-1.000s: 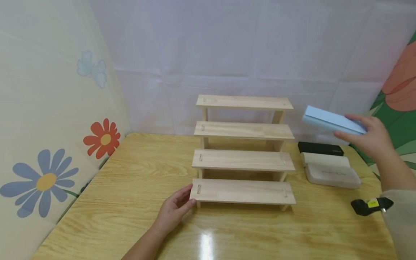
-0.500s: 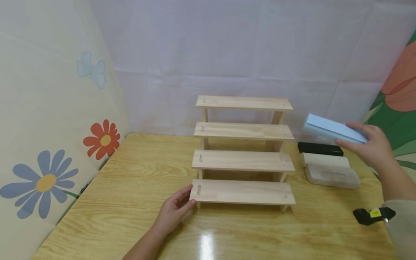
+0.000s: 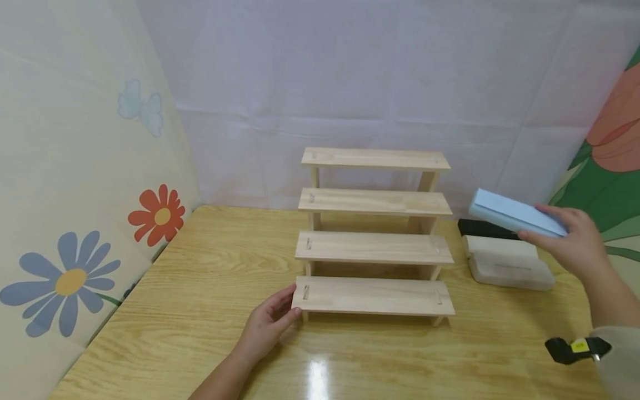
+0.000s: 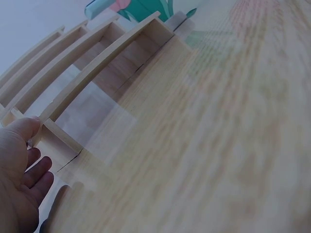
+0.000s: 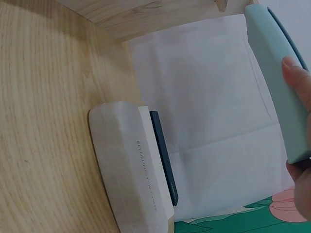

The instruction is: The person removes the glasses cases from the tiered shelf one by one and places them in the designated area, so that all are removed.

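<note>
A stepped wooden display shelf point(image 3: 375, 294) stands on the table, with its tiers rising toward the back. My left hand point(image 3: 267, 322) holds the left end of its lowest board, the thumb at the front corner and fingers at the side. In the left wrist view, the thumb touches the board point(image 4: 92, 73) and the other fingers curl loosely below. In my right hand point(image 3: 575, 239), a long light blue glasses case point(image 3: 517, 214) is gripped by its right end. That case is raised in the air, right of the shelf, and looks closed in the right wrist view.
Right of the shelf, a grey case point(image 3: 512, 272), a cream case point(image 3: 500, 246) and a black case point(image 3: 482, 229) lie side by side on the wood-grain table point(image 3: 215, 261). A white cloth point(image 3: 300, 83) hangs behind, with flower-printed panels at both sides.
My right hand has lowered the light blue glasses case toward the cases on the table; it now partly covers the black one. The left hand and shelf have stayed put.
</note>
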A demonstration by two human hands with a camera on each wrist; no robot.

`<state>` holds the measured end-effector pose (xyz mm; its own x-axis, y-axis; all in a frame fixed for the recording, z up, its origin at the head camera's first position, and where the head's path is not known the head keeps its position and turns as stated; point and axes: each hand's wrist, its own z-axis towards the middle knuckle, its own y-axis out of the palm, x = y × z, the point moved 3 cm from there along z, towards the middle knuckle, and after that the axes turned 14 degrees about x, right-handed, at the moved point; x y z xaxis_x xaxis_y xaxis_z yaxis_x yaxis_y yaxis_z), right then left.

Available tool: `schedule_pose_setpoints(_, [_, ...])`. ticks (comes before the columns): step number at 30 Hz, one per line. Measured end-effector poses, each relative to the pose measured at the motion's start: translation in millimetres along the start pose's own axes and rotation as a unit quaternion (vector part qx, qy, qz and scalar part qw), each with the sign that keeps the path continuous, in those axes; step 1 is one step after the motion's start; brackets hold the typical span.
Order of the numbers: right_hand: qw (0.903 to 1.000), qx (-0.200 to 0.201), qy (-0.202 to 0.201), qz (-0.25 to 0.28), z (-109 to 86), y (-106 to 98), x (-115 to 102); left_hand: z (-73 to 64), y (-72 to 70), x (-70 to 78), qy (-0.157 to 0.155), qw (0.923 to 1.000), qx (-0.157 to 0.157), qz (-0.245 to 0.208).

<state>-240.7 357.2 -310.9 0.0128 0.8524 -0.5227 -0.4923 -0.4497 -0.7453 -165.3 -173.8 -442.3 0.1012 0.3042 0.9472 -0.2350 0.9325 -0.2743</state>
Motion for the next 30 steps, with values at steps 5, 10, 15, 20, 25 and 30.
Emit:
schedule_pose_setpoints(5, [1.0,0.0,-0.002,-0.002,-8.0,2,5,0.0,0.2,0.4,-0.001,1.0,0.002,0.001])
schedule_pose_setpoints(10, [1.0,0.006,-0.005,0.003,-16.7,4,11,0.1,0.3,0.6,-0.002,1.0,0.003,-0.002])
schedule_pose_setpoints(15, [0.9999,0.013,-0.003,0.004,-22.9,7,18,-0.1,0.0,0.4,-0.002,1.0,0.003,-0.005])
schedule_pose_setpoints(20, [0.9999,0.012,-0.004,0.004,-30.8,10,28,-0.3,0.1,0.2,-0.001,1.0,0.001,-0.006])
schedule_pose_setpoints(25, [0.9997,0.017,-0.014,-0.006,-38.5,14,35,-0.4,0.2,-0.1,-0.002,1.0,0.004,-0.004])
schedule_pose_setpoints(30, [0.9998,0.016,-0.005,-0.003,-46.1,18,40,-0.2,0.1,0.1,-0.003,1.0,0.005,-0.002])
